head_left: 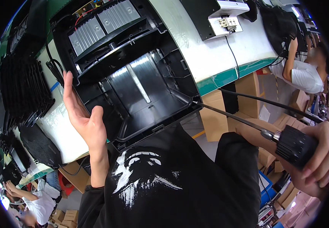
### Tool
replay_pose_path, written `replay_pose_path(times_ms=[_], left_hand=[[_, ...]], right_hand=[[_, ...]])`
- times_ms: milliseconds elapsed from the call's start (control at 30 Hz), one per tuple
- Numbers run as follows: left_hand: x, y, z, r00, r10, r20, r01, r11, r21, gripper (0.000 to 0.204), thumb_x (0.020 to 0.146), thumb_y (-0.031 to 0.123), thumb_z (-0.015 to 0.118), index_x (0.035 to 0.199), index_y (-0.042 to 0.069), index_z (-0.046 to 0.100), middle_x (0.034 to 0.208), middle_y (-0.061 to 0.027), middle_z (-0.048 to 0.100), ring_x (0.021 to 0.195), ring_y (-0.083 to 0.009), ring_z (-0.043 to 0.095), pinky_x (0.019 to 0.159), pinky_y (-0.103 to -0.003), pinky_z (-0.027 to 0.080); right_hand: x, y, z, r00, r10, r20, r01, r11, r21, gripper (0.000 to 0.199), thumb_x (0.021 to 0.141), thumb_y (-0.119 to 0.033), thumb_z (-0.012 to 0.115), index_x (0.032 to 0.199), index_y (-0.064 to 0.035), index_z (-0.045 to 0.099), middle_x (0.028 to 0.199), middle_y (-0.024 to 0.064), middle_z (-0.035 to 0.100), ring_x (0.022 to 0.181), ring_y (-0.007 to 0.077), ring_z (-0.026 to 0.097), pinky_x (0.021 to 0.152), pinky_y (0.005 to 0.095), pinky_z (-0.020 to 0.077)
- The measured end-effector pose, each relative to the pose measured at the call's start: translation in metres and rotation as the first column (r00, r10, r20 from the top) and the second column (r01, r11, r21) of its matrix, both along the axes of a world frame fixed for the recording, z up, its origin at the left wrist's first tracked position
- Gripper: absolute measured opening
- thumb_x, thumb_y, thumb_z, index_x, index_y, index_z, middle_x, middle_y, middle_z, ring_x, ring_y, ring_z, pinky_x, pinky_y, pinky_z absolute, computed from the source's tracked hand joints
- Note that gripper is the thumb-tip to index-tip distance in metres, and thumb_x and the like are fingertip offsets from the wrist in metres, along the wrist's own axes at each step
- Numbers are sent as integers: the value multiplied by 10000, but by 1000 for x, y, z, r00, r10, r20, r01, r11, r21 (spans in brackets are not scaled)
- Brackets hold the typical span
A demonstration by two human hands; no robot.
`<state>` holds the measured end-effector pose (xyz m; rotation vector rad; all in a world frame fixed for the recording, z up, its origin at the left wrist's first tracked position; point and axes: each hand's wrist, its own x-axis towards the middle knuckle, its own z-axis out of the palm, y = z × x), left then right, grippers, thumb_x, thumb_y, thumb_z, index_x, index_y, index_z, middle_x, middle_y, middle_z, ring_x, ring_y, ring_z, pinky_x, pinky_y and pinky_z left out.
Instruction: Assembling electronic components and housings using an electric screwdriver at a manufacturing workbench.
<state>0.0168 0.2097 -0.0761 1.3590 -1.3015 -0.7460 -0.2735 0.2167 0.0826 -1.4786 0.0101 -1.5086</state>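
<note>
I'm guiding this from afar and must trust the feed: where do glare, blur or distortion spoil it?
In the head view, pale sheen shows inside the glossy housing and the white table looks bright; the screwdriver reads clearly along its shaft; toward the head view's dark rim, edges bend and the person at right looks soft.
</note>
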Motion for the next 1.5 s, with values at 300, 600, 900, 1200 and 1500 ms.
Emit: replay_pose_path(times_ms=[300,600,900,1200,1500], left_hand=[[0,-1,-4,999,25,-29,-26,999,-32,816,502,-88,389,1316,-50,356,1385,-168,347,1358,-253,200,1118,-341,63],[4,0,-5,1000,29,-7,-29,999,-43,816,504,-85,392,1318,-50,353,1388,-163,343,1355,-248,212,1118,-340,70],[6,3,-6,999,4,-39,-5,1000,-8,775,554,-86,401,1324,-33,334,1431,-191,250,1362,-266,175,1111,-358,68],[7,-1,-9,998,-25,-52,22,999,-48,753,563,-56,412,1312,-30,348,1443,-211,208,1365,-281,159,1106,-374,69],[10,-2,-8,993,-38,-108,31,997,-66,762,552,-78,401,1309,-18,351,1448,-213,195,1365,-287,155,1106,-374,70]], right_hand=[[-13,37,-39,936,-306,176,307,951,24,300,729,-190,726,797,21,523,675,31,513,528,91,545,518,125,491],[-13,20,-49,971,-204,-125,214,974,79,229,760,-127,675,794,30,512,698,86,543,554,160,563,550,222,512],[11,1,-63,915,-47,-402,122,979,163,161,791,-65,625,792,38,501,720,141,573,581,230,580,582,320,533],[57,5,-81,906,-346,-245,366,929,43,722,722,-603,536,1235,-127,358,738,101,504,483,168,513,442,268,492],[59,-1,-74,887,-385,-255,376,923,-84,879,715,-710,518,1366,-187,243,679,79,453,437,149,478,381,247,457]])
